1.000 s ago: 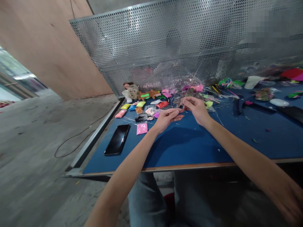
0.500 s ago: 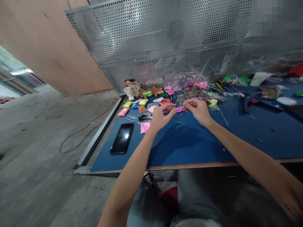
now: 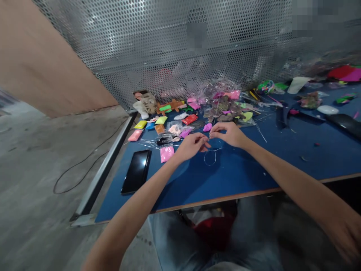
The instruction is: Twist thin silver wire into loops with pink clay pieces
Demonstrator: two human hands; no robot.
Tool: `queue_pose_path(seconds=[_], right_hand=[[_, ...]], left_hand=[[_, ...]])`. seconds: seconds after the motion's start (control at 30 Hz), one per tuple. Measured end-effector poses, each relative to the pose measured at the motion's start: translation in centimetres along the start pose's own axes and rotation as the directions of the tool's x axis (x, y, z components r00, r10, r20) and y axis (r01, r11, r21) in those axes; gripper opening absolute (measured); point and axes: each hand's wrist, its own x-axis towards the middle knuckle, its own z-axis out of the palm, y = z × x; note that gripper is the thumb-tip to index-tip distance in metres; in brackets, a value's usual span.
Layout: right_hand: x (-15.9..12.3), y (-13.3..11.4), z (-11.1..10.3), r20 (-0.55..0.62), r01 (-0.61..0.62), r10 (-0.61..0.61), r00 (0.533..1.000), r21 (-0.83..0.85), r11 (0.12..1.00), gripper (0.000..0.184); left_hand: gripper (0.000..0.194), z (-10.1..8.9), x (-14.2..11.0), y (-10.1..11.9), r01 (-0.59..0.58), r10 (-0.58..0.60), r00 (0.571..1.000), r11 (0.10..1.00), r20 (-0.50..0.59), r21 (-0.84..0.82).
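Pinching a thin clear wire (image 3: 210, 158) between them, the left hand (image 3: 189, 146) and right hand (image 3: 229, 133) meet just above the middle of the frame, over the blue table (image 3: 248, 169). Left hand: fingers narrowed to a pinch on the wire at its right edge. Right hand: fingertips closed on the same wire, knuckles up; the two hands nearly touch. Wire: bent into a small loop that hangs just below the hands, against the blue surface; a fine strand also runs upward from the right hand toward the pile behind.

Nearby items:
- Pink packet (image 3: 167, 153), flat on the table, just left of the left hand.
- Black phone (image 3: 137, 171), screen up, lower left of the packet, near the table's left edge.
- Small pink lump (image 3: 207, 127), just above the hands.
- Scatter of small coloured packets, yellow (image 3: 140, 124), red (image 3: 190, 119), peach (image 3: 135, 135), upper left of the hands.
- Heap of clear plastic bags (image 3: 222, 98), upper centre, against the perforated metal screen (image 3: 169, 49).
- White cup (image 3: 297, 84), on its side, upper right.
- Black cable (image 3: 84, 162) on the concrete floor, left of the frame.
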Motion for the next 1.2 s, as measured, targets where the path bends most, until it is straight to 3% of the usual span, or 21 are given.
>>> queue_pose_path(seconds=[0.17, 0.23, 0.3, 0.37, 0.47, 0.53, 0.63, 0.7, 0.93, 1.13, 1.2], right_hand=[[-0.3, -1.0, -0.2, 0.166, -0.14, 0.122, 0.978, 0.1, 0.985, 0.022], [-0.5, -1.4, -0.7, 0.338, -0.185, 0.159, 0.928, 0.047, 0.982, 0.025], [-0.8, -1.6, -1.6, 0.461, -0.155, 0.18, 0.869, -0.091, 0.984, 0.029], [-1.3, -1.6, -2.7, 0.503, -0.028, 0.183, 0.845, -0.299, 0.954, 0.042], [-2.2, -1.7, -4.2, 0.474, 0.236, 0.059, 0.879, -0.538, 0.81, 0.043], [-2.7, -2.0, -4.5, 0.567, 0.386, -0.029, 0.824, -0.522, 0.761, 0.039], [-2.9, -2.5, -3.7, 0.603, 0.525, -0.166, 0.781, -0.488, 0.698, 0.024], [-2.8, -2.4, -2.6, 0.608, 0.58, -0.227, 0.761, -0.481, 0.657, 0.02], [-2.0, 0.0, 0.5, 0.659, 0.615, -0.273, 0.701, -0.366, 0.698, 0.018], [-2.7, -0.5, 0.5, 0.726, 0.558, -0.134, 0.674, -0.381, 0.737, 0.02], [-3.3, -1.3, 0.7, 0.713, 0.528, -0.084, 0.696, -0.429, 0.733, 0.023]], left_hand=[[0.029, 0.3, -2.0, 0.8, -0.022, 0.013, 0.999, 0.96, 0.035, 0.278], [0.028, 0.1, -2.9, 0.9, -0.063, 0.02, 0.994, 0.904, 0.106, 0.423], [0.027, -0.2, -3.6, 0.8, -0.132, 0.058, 0.987, 0.821, 0.149, 0.555], [0.027, -0.4, -4.3, 0.8, -0.194, 0.121, 0.98, 0.733, 0.155, 0.651], [0.038, -0.5, -5.4, 1.1, -0.211, 0.192, 0.975, 0.631, 0.113, 0.747], [0.047, -0.3, -6.3, 1.3, -0.23, 0.203, 0.97, 0.586, 0.134, 0.777], [0.072, 0.3, -7.7, 1.0, -0.347, 0.184, 0.938, 0.499, 0.294, 0.794], [0.083, 0.7, -8.4, 0.4, -0.365, 0.174, 0.931, 0.457, 0.321, 0.811], [0.087, 1.0, -8.5, -0.9, -0.384, 0.157, 0.923, 0.461, 0.353, 0.8], [0.09, 0.9, -8.3, -1.2, -0.382, 0.144, 0.921, 0.512, 0.362, 0.77], [0.089, 0.9, -8.3, -1.3, -0.373, 0.14, 0.924, 0.531, 0.355, 0.761]])
